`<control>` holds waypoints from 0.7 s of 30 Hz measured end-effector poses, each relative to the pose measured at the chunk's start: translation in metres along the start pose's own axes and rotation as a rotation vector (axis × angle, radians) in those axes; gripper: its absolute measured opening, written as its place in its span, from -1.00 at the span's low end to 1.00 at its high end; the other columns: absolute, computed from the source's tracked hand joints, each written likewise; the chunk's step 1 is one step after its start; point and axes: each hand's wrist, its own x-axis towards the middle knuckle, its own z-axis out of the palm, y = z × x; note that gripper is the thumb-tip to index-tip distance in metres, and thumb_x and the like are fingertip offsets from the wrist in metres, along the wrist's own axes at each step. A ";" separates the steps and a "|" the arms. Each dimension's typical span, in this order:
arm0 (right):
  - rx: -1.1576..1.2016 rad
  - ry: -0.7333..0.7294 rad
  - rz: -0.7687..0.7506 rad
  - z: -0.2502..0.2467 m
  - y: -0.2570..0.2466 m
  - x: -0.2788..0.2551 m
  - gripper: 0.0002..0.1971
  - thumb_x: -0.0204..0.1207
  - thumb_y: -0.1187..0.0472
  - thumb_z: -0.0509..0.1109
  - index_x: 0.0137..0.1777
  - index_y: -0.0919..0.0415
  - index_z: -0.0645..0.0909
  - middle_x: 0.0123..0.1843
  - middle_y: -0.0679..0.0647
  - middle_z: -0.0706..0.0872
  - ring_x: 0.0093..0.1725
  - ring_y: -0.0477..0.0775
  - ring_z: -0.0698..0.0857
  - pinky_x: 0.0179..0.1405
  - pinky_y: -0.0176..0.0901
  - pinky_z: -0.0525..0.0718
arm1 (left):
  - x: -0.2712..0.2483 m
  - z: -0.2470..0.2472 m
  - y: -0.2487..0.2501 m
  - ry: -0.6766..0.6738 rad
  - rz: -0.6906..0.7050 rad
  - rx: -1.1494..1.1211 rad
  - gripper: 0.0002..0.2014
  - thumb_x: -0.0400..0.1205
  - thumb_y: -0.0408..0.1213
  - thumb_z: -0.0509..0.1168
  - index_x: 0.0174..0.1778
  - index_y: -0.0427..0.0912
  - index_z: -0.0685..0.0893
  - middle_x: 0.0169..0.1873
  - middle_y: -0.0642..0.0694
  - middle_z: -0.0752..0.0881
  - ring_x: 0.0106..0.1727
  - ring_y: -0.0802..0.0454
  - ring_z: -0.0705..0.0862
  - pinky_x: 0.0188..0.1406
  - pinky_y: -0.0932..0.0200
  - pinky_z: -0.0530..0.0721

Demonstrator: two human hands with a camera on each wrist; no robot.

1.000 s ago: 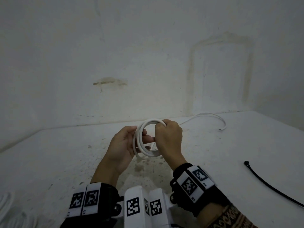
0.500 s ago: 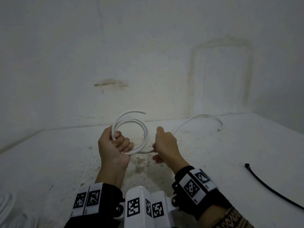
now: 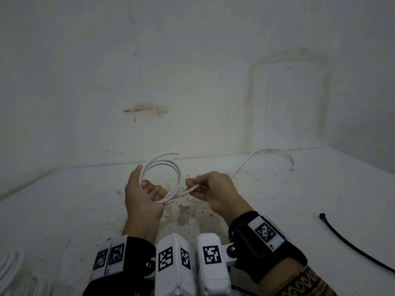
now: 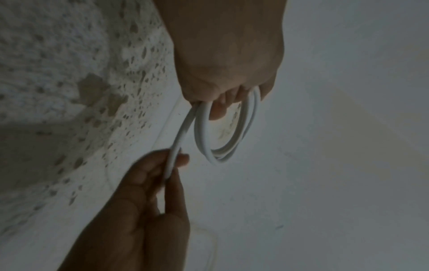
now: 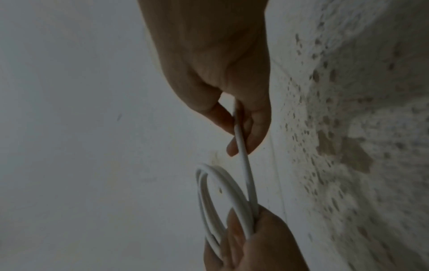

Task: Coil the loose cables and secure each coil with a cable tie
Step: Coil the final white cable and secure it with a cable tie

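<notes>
- Above the speckled white tabletop [image 3: 299, 210], near its middle, a thin white round cable [image 3: 179, 178] is wound into a few loops held upright in the air.
- Gripping the coil at its lower left is the left hand [image 3: 141, 197], fingers curled through the loops and thumb up along the outer edge; the left wrist view shows the loops hanging from that closed fist.
- Just right of the coil, the right hand [image 3: 215, 193] pinches the strand that leaves the bottom of the loops, thumb and fingertips [image 5: 255, 132] pressed together on it.
- Beyond the right hand, the rest of the white cable trails across the table toward the wall and ends in an arch with its tip [image 3: 292, 168] near the surface.
- Well apart to the right, a thin black cable tie [image 3: 352, 246] with a small head lies flat on the tabletop.
- At the bottom left edge, more white coiled cable [image 3: 8, 272] lies blurred.
- Behind everything stands a stained white wall [image 3: 192, 71].
</notes>
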 end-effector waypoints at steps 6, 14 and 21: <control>-0.310 0.093 -0.284 0.006 -0.002 0.001 -0.80 0.48 0.45 0.27 0.06 0.28 0.56 0.02 0.18 0.62 -0.06 0.07 0.58 -0.25 -0.25 0.54 | 0.000 0.006 -0.005 -0.072 -0.081 0.215 -0.55 0.58 -0.18 0.32 -0.52 -0.10 0.21 -0.81 0.04 0.14 -0.83 0.13 0.07 -0.78 0.44 0.05; -0.311 0.049 -0.423 -0.004 -0.005 0.001 -0.71 0.42 0.43 0.33 0.14 0.48 0.57 0.07 0.26 0.66 0.00 0.09 0.60 -0.13 -0.08 0.63 | 0.001 0.006 -0.004 -0.179 -0.158 0.447 -0.53 0.57 -0.21 0.31 -0.57 -0.09 0.21 -0.82 0.03 0.13 -0.84 0.14 0.07 -0.81 0.49 0.08; -0.490 -0.156 -0.406 -0.015 -0.003 0.000 -0.77 0.34 0.36 0.35 -0.26 0.62 0.64 -0.28 0.63 0.63 -0.43 0.19 0.62 -0.41 -0.09 0.64 | 0.000 0.004 -0.003 -0.246 -0.193 0.740 -0.52 0.56 -0.25 0.33 -0.60 -0.11 0.22 -0.77 0.03 0.13 -0.80 0.13 0.05 -0.78 0.46 0.07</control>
